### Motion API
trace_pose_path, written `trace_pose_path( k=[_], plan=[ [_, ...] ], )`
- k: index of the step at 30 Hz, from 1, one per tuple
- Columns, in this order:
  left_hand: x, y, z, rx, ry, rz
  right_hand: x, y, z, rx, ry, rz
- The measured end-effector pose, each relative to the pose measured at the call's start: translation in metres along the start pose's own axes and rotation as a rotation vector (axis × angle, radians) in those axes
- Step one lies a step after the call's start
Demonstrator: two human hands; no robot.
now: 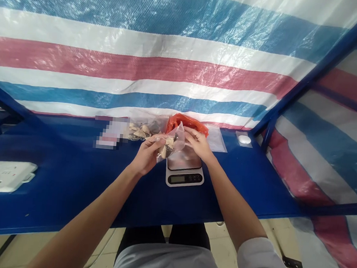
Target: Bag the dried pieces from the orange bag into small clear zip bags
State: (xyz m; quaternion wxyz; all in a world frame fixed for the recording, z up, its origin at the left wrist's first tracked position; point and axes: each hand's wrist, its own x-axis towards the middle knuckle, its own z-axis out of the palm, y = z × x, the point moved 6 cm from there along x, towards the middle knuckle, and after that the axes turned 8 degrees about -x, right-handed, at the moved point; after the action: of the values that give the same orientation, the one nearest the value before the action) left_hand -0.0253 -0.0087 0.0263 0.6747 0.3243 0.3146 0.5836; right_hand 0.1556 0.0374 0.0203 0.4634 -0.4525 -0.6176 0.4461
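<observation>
My left hand [147,154] is closed round the lower left of a small clear plastic bag [167,149] that holds pale and dark dried slices. The bag is tilted above the front of a white kitchen scale [185,179] with a metal top. With its fingers pinched at the bag's upper right edge, my right hand [198,143] steadies the mouth side. Just behind both hands lies a crumpled orange-red plastic bag [187,120]. More clear bags of dried slices [141,130] rest left of it, partly hidden by my left hand.
A white power strip [1,176] lies at the left of the blue table [77,179]. Flat clear bags [217,139] are at the back right, near a small white oval object [244,140]. Striped sheeting [146,68] and blue frame bars [315,75] enclose the table.
</observation>
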Motion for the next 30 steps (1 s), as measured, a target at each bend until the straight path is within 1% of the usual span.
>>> trace_pose_path(
  k=[2,3,6,9,11,12,15,17,18,20,22,24,25,27,30],
  plan=[
    [0.003,-0.003,-0.003,-0.013,-0.012,-0.044,0.0,0.003,0.003,0.075,-0.045,0.058],
    [0.005,-0.004,-0.005,-0.019,-0.013,-0.055,0.0,0.003,0.003,0.095,-0.046,0.075],
    [0.012,-0.007,-0.015,-0.027,0.017,-0.059,0.001,0.005,-0.002,0.079,0.012,0.064],
    [0.018,-0.007,-0.03,0.03,0.055,-0.024,0.002,0.008,-0.005,0.024,0.059,0.058],
    [0.021,-0.003,-0.04,0.145,0.069,0.04,0.003,0.012,-0.006,-0.015,0.085,0.074],
    [0.022,0.002,-0.045,0.234,0.081,0.093,0.003,0.013,-0.007,-0.032,0.096,0.079],
    [0.02,0.023,-0.052,0.577,0.129,0.31,0.005,0.013,-0.005,-0.073,0.117,0.055],
    [0.016,0.037,-0.046,0.805,0.119,0.451,0.006,0.011,-0.003,-0.102,0.126,0.026],
    [0.015,0.041,-0.039,0.906,0.087,0.51,0.007,0.01,-0.003,-0.117,0.137,0.015],
    [0.012,0.045,-0.02,1.092,-0.019,0.622,0.008,0.008,-0.001,-0.141,0.156,0.0],
    [0.012,0.043,0.001,1.175,-0.148,0.696,0.007,0.008,0.001,-0.145,0.152,0.001],
    [0.016,0.037,0.016,1.191,-0.251,0.698,0.006,0.01,0.003,-0.133,0.126,0.024],
    [0.019,0.033,0.022,1.189,-0.283,0.684,0.005,0.01,0.003,-0.134,0.12,0.028],
    [0.027,0.027,0.03,1.178,-0.309,0.647,0.003,0.01,0.003,-0.148,0.131,-0.002],
    [0.037,0.021,0.034,1.178,-0.292,0.593,0.001,0.009,0.001,-0.17,0.158,-0.057]
  ],
)
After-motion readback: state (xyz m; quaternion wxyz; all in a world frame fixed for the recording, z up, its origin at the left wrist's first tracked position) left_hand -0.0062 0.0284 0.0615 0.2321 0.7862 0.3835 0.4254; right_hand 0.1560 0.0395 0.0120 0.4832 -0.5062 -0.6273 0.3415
